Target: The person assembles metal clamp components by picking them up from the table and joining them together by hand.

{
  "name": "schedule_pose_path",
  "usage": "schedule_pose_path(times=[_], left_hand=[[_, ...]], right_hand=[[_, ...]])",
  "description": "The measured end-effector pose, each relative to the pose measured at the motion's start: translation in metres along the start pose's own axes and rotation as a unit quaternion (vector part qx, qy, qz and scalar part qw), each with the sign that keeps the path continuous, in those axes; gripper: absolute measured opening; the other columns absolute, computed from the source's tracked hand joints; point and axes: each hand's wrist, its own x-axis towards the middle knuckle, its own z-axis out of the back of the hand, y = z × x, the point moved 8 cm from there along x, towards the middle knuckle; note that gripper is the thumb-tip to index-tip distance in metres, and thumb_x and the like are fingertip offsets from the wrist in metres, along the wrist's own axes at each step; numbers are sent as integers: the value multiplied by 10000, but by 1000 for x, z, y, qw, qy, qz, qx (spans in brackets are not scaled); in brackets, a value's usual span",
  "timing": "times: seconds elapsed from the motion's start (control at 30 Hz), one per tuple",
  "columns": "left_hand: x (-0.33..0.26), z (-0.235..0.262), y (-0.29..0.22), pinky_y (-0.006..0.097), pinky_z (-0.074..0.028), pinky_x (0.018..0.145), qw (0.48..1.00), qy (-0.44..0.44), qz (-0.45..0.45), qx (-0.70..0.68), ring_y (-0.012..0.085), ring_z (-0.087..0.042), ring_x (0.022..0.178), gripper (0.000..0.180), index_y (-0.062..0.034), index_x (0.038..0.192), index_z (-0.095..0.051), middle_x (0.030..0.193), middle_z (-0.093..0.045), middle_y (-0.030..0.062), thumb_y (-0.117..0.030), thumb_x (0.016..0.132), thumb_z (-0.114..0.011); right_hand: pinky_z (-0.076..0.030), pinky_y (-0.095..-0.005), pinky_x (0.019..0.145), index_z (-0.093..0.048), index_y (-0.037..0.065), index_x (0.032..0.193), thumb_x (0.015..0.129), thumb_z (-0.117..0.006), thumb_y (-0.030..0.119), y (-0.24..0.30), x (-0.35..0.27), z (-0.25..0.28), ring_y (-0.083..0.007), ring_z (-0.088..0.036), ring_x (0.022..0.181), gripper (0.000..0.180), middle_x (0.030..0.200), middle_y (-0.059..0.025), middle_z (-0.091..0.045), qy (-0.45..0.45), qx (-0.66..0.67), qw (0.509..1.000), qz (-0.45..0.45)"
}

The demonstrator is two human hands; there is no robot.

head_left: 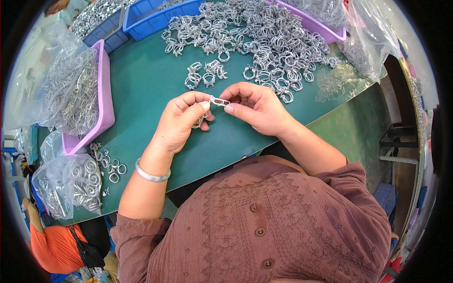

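Note:
Both hands meet over the green table, pinching one small silver metal ring [219, 101] between them. My left hand [177, 118] grips its left end between thumb and forefinger. More silver rings [199, 121] show under the left palm, partly hidden by the fingers. My right hand [257, 107] holds the ring's right end with thumb and fingertips. Just beyond the hands lies a small group of similar rings [209, 77]. Behind that, a large heap of silver rings [283, 47] spreads toward the back right.
A pink basket [106, 94] with bagged metal parts stands at left. Nearer are loose rings [113, 170] and a clear bag of spiral pieces [85, 184]. Blue bins [155, 23] and another pink basket [325, 30] line the back. A person in orange [59, 247] is at lower left.

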Motion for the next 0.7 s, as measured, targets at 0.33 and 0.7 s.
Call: schedule_pose_path(times=[0.33,0.7], left_hand=[[-1,-3,-3,195,-456,546,1000,13,-12,3,92,-552,617,175,-11,983,-569,760,-596,47,-89,847,-491],[-1,-2,-1,195,-445,529,1000,4,-7,14,87,-545,603,202,-19,965,-572,727,-592,48,-181,871,-495]], right_hand=[[-442,-197,627,-564,9,981,782,-610,42,10,-1,2,-50,-531,704,207,818,-5,-587,-13,-46,998,49],[-471,-249,593,-563,27,1004,704,-652,-4,33,-7,0,-134,-591,689,314,887,-71,-597,-35,-227,955,187]])
